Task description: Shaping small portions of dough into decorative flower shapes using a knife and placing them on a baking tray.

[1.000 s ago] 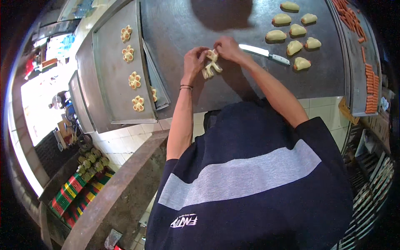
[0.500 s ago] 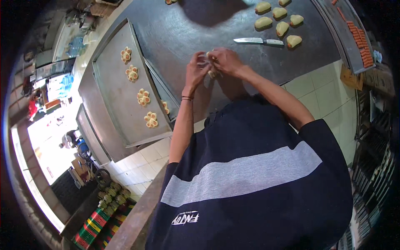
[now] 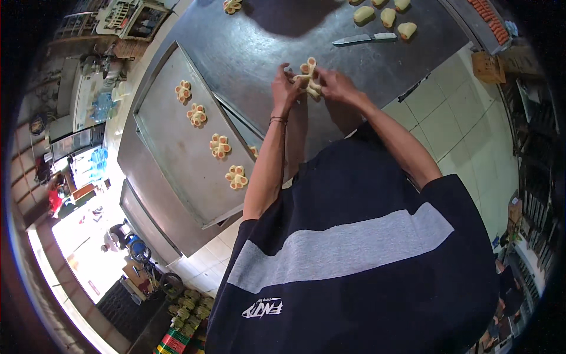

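A dough piece with sausage slices (image 3: pixel 309 78) is held above the metal table between my two hands, its lobes splayed apart. My left hand (image 3: pixel 285 89) has its fingers bent around the piece's left side. On the other side, my right hand (image 3: pixel 336 85) pinches the dough's edge. Flower-shaped dough pieces with sausage rounds (image 3: pixel 220 146) lie in a row on the metal tray (image 3: pixel 171 124) to my left. Another flower-shaped piece (image 3: pixel 233 6) sits at the far edge of view. Beyond my right hand rests a knife (image 3: pixel 364 39), blade pointing left.
Several unopened dough rolls (image 3: pixel 388 17) lie at the far right of the metal table (image 3: pixel 247 59). A tray of sausages (image 3: pixel 488 20) stands beyond the table's right edge. Beneath it is a cardboard box (image 3: pixel 488 67). Plastic crates (image 3: pixel 174 342) are at lower left.
My hands have spread slightly apart, and the dough piece between them now shows its lobes opened out. The view has shifted, moving the trays, rolls and knife within the picture.
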`<action>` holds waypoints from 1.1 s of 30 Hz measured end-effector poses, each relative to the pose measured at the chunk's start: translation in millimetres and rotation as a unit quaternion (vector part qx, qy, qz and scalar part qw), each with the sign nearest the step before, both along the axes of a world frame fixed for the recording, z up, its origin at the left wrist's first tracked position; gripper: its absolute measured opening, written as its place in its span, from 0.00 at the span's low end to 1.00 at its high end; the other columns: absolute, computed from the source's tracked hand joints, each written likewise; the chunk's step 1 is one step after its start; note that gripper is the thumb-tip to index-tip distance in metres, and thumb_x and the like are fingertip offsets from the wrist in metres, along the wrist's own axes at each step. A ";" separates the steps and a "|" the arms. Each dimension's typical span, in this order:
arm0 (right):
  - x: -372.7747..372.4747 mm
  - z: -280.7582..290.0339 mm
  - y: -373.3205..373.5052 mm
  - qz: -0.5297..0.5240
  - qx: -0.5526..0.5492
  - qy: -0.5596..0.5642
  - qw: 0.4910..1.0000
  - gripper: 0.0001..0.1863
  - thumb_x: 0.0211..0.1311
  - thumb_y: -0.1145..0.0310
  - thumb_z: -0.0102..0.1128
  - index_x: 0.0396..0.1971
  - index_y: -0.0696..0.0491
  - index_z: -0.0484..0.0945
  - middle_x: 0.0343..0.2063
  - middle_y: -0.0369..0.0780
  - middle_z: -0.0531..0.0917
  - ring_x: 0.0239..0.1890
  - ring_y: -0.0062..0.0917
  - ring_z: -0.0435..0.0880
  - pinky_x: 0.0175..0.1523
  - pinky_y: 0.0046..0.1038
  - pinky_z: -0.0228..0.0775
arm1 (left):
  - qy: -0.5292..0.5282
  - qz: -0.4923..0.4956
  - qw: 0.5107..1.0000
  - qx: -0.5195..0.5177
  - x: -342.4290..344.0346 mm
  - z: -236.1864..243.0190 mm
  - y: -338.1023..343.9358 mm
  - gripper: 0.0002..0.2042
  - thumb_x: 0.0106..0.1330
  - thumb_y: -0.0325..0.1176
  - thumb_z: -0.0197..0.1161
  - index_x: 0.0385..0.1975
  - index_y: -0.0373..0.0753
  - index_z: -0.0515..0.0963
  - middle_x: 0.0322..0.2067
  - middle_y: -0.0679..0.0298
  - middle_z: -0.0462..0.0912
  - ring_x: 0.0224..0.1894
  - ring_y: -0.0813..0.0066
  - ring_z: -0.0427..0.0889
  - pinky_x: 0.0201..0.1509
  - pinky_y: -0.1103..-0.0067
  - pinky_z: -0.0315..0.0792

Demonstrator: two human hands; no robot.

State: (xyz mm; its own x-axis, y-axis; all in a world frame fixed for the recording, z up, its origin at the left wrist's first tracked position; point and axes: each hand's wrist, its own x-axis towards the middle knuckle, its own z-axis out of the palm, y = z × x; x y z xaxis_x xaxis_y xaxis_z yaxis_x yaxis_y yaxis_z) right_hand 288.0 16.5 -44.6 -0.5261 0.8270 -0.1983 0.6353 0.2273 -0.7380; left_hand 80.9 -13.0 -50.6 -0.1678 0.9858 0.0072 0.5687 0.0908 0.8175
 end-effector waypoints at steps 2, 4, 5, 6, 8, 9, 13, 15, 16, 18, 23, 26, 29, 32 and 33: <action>-4.6 -5.3 20.2 -0.091 0.040 0.057 0.993 0.20 0.57 0.67 0.71 0.50 0.52 0.78 0.40 0.47 0.88 0.46 0.47 0.88 0.49 0.45 0.78 | 0.001 -0.003 1.000 0.009 -4.2 -7.8 9.8 0.30 0.58 0.35 0.77 0.61 0.35 0.74 0.36 0.55 0.89 0.38 0.61 0.90 0.44 0.68 0.83; -1.5 -8.3 43.6 -0.107 0.032 0.050 0.993 0.18 0.57 0.66 0.71 0.48 0.52 0.79 0.39 0.47 0.88 0.44 0.46 0.88 0.48 0.45 0.79 | 0.002 0.007 1.000 0.016 -5.0 -22.8 10.9 0.31 0.56 0.33 0.75 0.60 0.35 0.74 0.34 0.53 0.88 0.36 0.58 0.90 0.44 0.67 0.82; 7.8 -16.7 52.9 -0.133 0.023 0.040 0.990 0.17 0.58 0.64 0.71 0.45 0.52 0.81 0.37 0.47 0.88 0.42 0.45 0.88 0.47 0.45 0.79 | -0.002 0.001 1.000 0.008 2.1 -31.4 10.2 0.30 0.56 0.33 0.75 0.60 0.34 0.74 0.33 0.54 0.87 0.35 0.58 0.89 0.44 0.67 0.82; 12.0 -25.5 59.2 -0.126 0.025 0.037 0.991 0.17 0.58 0.64 0.71 0.45 0.52 0.81 0.37 0.47 0.88 0.42 0.45 0.88 0.47 0.45 0.79 | -0.006 -0.003 1.000 0.001 8.0 -39.1 8.6 0.29 0.57 0.33 0.74 0.59 0.34 0.74 0.32 0.54 0.87 0.35 0.58 0.89 0.45 0.67 0.82; 33.2 -59.1 67.1 -0.121 0.033 0.054 0.991 0.14 0.56 0.63 0.72 0.40 0.53 0.84 0.36 0.46 0.87 0.42 0.43 0.88 0.48 0.43 0.79 | -0.008 -0.016 1.000 0.005 26.4 -59.4 7.5 0.29 0.57 0.33 0.74 0.59 0.33 0.74 0.32 0.54 0.87 0.35 0.57 0.88 0.44 0.67 0.82; 39.6 -70.3 68.6 -0.118 0.035 0.051 0.991 0.14 0.56 0.63 0.72 0.40 0.53 0.84 0.36 0.46 0.87 0.42 0.43 0.88 0.48 0.43 0.79 | -0.005 -0.020 1.000 0.012 31.2 -64.9 5.6 0.28 0.57 0.33 0.74 0.59 0.33 0.74 0.31 0.54 0.86 0.35 0.56 0.88 0.44 0.67 0.81; 0.4 -48.1 76.3 -0.025 0.102 -0.011 0.994 0.09 0.56 0.67 0.68 0.37 0.52 0.88 0.40 0.48 0.88 0.46 0.44 0.86 0.55 0.42 0.77 | 0.069 0.001 0.997 0.024 -4.4 -50.0 2.0 0.27 0.63 0.39 0.76 0.59 0.35 0.75 0.37 0.53 0.89 0.39 0.57 0.90 0.45 0.66 0.82; -4.8 -35.9 85.8 -0.046 0.095 0.018 0.994 0.09 0.59 0.67 0.63 0.34 0.54 0.88 0.41 0.50 0.88 0.48 0.45 0.86 0.57 0.43 0.77 | 0.120 0.057 0.984 0.123 -12.6 -35.0 3.7 0.25 0.64 0.40 0.75 0.56 0.33 0.76 0.35 0.51 0.89 0.39 0.57 0.90 0.45 0.67 0.82; 5.8 -44.0 88.5 -0.090 0.158 0.042 0.982 0.12 0.63 0.66 0.60 0.39 0.56 0.86 0.39 0.51 0.88 0.46 0.47 0.87 0.54 0.43 0.78 | 0.116 0.047 0.984 0.124 -7.7 -18.6 9.4 0.25 0.64 0.40 0.75 0.56 0.33 0.76 0.35 0.51 0.89 0.39 0.57 0.90 0.45 0.67 0.82; 0.0 -30.5 71.9 -0.108 0.109 0.057 0.986 0.13 0.63 0.66 0.59 0.43 0.57 0.84 0.39 0.51 0.88 0.45 0.48 0.87 0.52 0.45 0.79 | 0.090 0.055 0.994 -0.021 -14.2 -0.5 -1.2 0.21 0.64 0.39 0.75 0.51 0.33 0.79 0.34 0.52 0.89 0.38 0.57 0.90 0.44 0.68 0.82; -20.8 -11.4 15.0 -0.054 0.036 0.040 0.997 0.24 0.62 0.66 0.64 0.56 0.56 0.70 0.36 0.55 0.86 0.40 0.54 0.88 0.45 0.53 0.78 | 0.058 0.012 0.996 -0.070 -0.3 -1.4 -13.5 0.16 0.66 0.38 0.74 0.45 0.33 0.83 0.34 0.53 0.90 0.37 0.63 0.91 0.43 0.71 0.82; -9.9 -21.3 26.1 -0.047 -0.009 0.042 0.998 0.27 0.61 0.66 0.65 0.58 0.55 0.66 0.35 0.55 0.86 0.40 0.54 0.88 0.46 0.52 0.79 | 0.050 -0.019 0.996 -0.075 12.9 -0.9 -1.4 0.14 0.66 0.38 0.74 0.42 0.33 0.85 0.33 0.55 0.91 0.37 0.69 0.91 0.43 0.73 0.82; 14.1 -25.3 45.2 -0.127 -0.018 0.133 0.983 0.24 0.60 0.67 0.68 0.53 0.55 0.70 0.35 0.52 0.87 0.39 0.50 0.89 0.46 0.48 0.81 | 0.015 0.012 0.996 -0.090 32.0 12.2 14.5 0.12 0.66 0.36 0.75 0.40 0.32 0.86 0.32 0.58 0.91 0.36 0.74 0.90 0.41 0.76 0.81; 29.0 -28.6 60.3 -0.192 -0.050 0.194 0.961 0.20 0.57 0.68 0.72 0.47 0.57 0.77 0.35 0.47 0.88 0.38 0.41 0.91 0.45 0.40 0.82 | -0.086 0.109 0.986 -0.090 50.4 10.5 26.5 0.11 0.65 0.32 0.75 0.37 0.31 0.86 0.31 0.60 0.90 0.35 0.76 0.88 0.40 0.78 0.81; 30.0 -29.7 63.0 -0.206 -0.073 0.210 0.953 0.17 0.57 0.69 0.73 0.44 0.58 0.79 0.35 0.46 0.89 0.38 0.38 0.91 0.44 0.38 0.82 | -0.124 0.163 0.975 -0.086 53.9 6.7 28.6 0.10 0.65 0.31 0.76 0.36 0.30 0.85 0.31 0.61 0.89 0.35 0.76 0.87 0.39 0.79 0.80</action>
